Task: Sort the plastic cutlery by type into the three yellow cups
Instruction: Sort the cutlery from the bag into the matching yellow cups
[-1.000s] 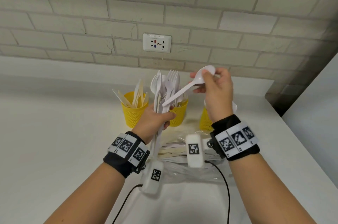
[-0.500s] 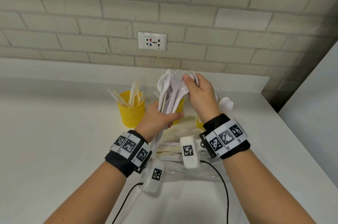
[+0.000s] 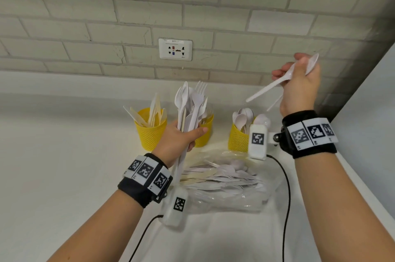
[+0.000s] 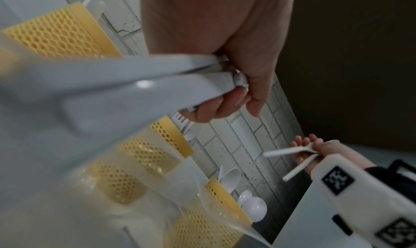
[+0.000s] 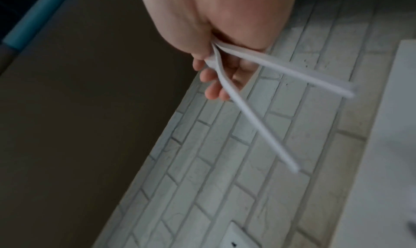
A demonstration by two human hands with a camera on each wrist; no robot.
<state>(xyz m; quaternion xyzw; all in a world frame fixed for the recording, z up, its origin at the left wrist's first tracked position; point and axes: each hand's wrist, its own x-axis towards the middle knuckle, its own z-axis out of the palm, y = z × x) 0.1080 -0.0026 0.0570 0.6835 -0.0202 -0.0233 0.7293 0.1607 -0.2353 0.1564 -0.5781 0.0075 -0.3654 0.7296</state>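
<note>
I see 2 white spoons point(image 3: 284, 79) pinched in my right hand point(image 3: 299, 84), raised in front of the brick wall point(image 3: 213, 5) above and to the right of the cups; their handles splay apart and point down to the left. On the right wrist view the fingers point(image 5: 213, 89) curl round the 2 handles point(image 5: 258, 118).

My left hand point(image 3: 177, 140) grips a bundle of white cutlery point(image 3: 190, 105) upright, forks and spoons fanned at the top, in front of the middle yellow cup point(image 3: 205, 131). On the left wrist view the fingers close round the handles point(image 4: 157, 77).

The left yellow cup point(image 3: 149, 131) holds cream and white knives point(image 3: 154, 112). The right yellow cup point(image 3: 237, 137) holds spoons, bowls up. All 3 cups stand in a row on the white counter point(image 3: 64, 165) near the wall.

Nearer me, unsorted cutlery point(image 3: 222, 176) lies on a clear plastic bag point(image 3: 245, 199), between my wrists. A wall socket point(image 3: 175, 49) sits above the cups.
</note>
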